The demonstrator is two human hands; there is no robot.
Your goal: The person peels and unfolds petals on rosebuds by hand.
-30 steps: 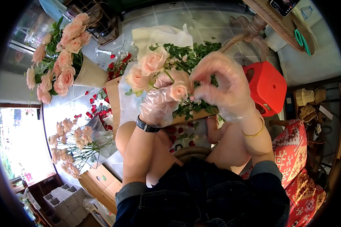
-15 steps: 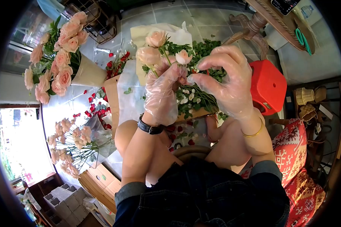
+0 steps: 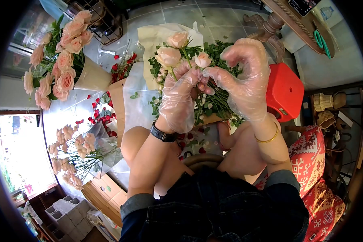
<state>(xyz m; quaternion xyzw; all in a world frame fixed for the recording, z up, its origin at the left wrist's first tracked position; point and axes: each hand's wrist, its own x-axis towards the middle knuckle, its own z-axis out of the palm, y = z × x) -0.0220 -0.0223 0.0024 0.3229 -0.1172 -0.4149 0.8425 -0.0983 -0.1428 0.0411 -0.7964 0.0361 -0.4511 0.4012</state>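
Note:
Both my hands wear clear plastic gloves. My left hand point(image 3: 180, 94) is closed around the stems of a few pale pink roses point(image 3: 168, 56), whose heads stand above the fingers. A smaller pink rose point(image 3: 202, 59) rises right beside the fingertips. My right hand point(image 3: 248, 80) is raised close by on the right, fingers curved and well apart from the thumb, with nothing between them. Its thumb tip comes up to the left fingertips; whether they touch I cannot tell. Beneath both hands lies a heap of cut green leafy stems point(image 3: 218, 103), partly hidden.
A red plastic stool point(image 3: 284, 92) stands at the right. On the left are a bucket point(image 3: 93, 76) of pink roses point(image 3: 66, 78) and a wrapped bunch point(image 3: 84, 143). Red petals point(image 3: 97, 115) litter the floor. Green-handled scissors point(image 3: 322, 43) lie on a wooden table point(image 3: 288, 18).
My left hand and the roses in it have shifted right, toward my right hand. The right hand's fingers have lifted and spread farther from its thumb.

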